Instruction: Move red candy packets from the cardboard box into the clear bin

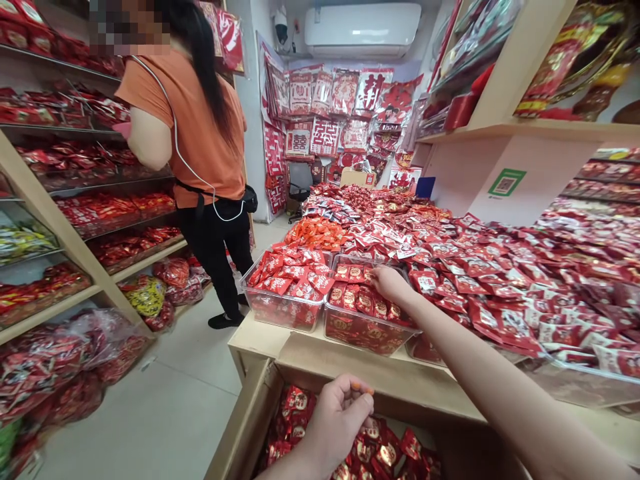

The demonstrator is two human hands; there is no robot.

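Observation:
My right hand reaches into a clear plastic bin filled with red-and-gold wrapped packets, laid fairly neatly on top. Its fingers are drawn together at a small red packet near the bin's back; the hand partly hides the contact. Lower down, my left hand hovers over an open cardboard box. Its fingers are curled in towards the thumb, and whatever lies inside the curl is hidden. Loose shiny red packets fill part of that box below the left hand.
Left of my bin stands another clear bin of red packets. Heaped packets cover the counter to the right and behind. A person in an orange shirt stands by the shelves at left. Stuffed plastic bags lie on the floor.

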